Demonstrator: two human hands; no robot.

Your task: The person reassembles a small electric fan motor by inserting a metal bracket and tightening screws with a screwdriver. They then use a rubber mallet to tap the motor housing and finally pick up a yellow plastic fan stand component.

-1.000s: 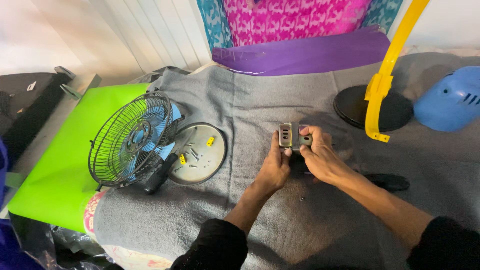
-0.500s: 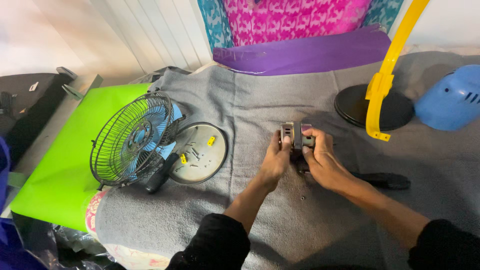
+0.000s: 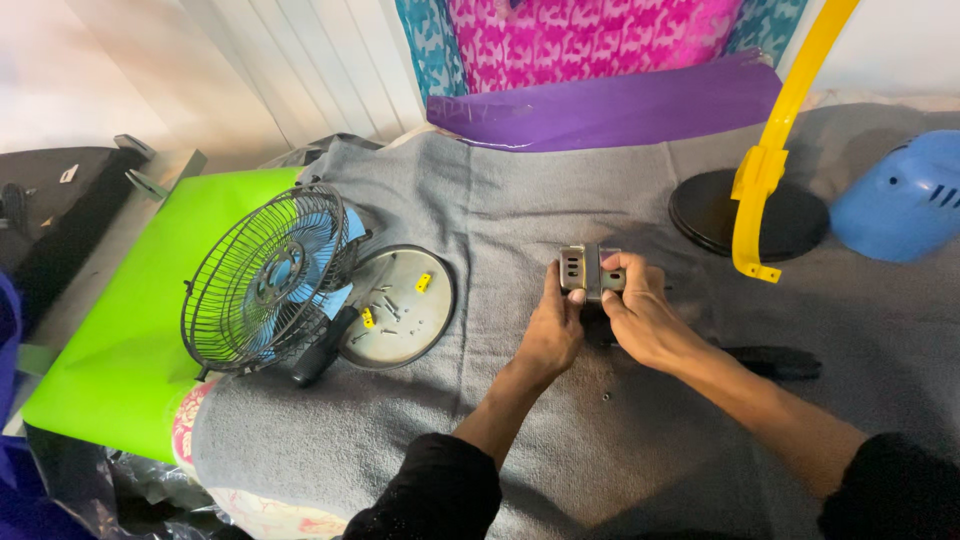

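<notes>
Your left hand (image 3: 556, 328) and right hand (image 3: 640, 318) both close their fingers (image 3: 612, 268) on the small metal motor block (image 3: 586, 271), held above the grey cloth (image 3: 560, 200). Far left stands the black cage fan (image 3: 268, 282) beside a round metal plate (image 3: 400, 305).

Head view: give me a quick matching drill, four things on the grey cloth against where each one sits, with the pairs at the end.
Things:
1. small metal block
2. caged fan
3. round metal plate
4. blue housing

Places:
A. far right edge of the grey cloth
B. flat, just right of the fan, with screws and yellow bits on it
C. between the left hand and the right hand
D. tilted at the cloth's left edge, beside the green sheet

Pairs: 1-C, 2-D, 3-B, 4-A
</notes>
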